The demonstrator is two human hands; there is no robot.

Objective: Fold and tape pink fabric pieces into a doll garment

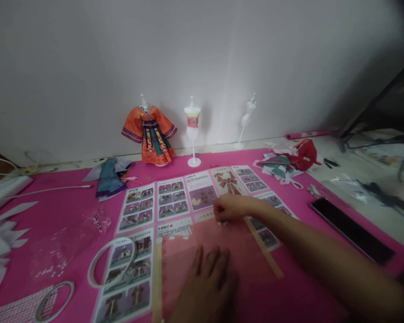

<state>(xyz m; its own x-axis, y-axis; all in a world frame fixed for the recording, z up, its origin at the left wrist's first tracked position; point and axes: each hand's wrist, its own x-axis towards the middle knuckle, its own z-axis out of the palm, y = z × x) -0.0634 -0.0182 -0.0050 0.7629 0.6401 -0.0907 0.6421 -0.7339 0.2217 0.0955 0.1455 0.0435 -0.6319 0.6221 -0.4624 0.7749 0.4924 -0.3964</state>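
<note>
A sheer coral-red piece of fabric (185, 251) lies over the printed instruction sheet, with pale tape strips (157, 273) along its left and right sides. My left hand (205, 287) rests on this fabric, fingers stretched and apart. At the fabric's top edge, my right hand (227, 207) is closed, fingertips pointing down beside a small pale strip (204, 216). Whatever those fingers pinch is too small and dark to make out. Small white paper pieces (186, 231) lie left of that hand. Under and around the fabric spreads the instruction sheet (171, 202) with photo panels.
Against the wall stand a mannequin in an orange robe (149, 134) and two white mannequins (192, 130). Tape rolls (91, 269) lie at left, near a clear plastic bag (70, 237). Fabric scraps (286, 161) and a black phone (352, 229) are at right on the pink mat (47, 193).
</note>
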